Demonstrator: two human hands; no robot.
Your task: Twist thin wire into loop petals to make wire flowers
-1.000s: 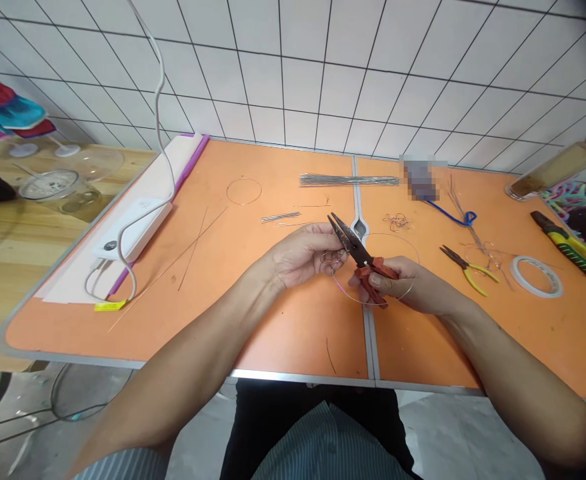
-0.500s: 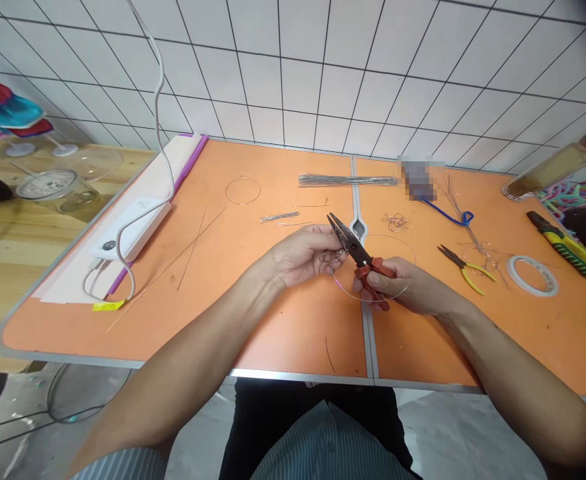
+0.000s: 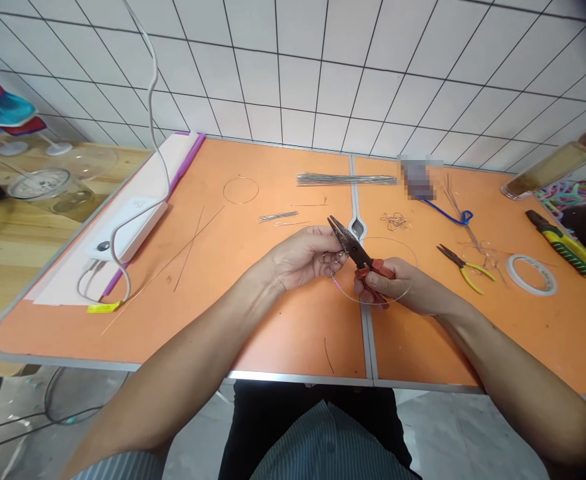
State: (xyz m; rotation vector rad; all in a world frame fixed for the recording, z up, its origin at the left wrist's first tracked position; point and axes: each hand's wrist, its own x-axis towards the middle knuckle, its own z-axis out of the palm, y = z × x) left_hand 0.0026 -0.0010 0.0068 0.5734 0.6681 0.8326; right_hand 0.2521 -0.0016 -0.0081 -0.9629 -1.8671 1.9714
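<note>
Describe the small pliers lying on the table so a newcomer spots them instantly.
On the orange table, right of the metal centre seam, small pliers lie between the person's right hand and a roll of tape. Their yellow handles set them apart from the red-handled pliers in that hand.

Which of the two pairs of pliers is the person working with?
The dark, rust-marked pliers with red handles, gripped in the right hand; the yellow-handled pair lies untouched on the orange table.
</note>
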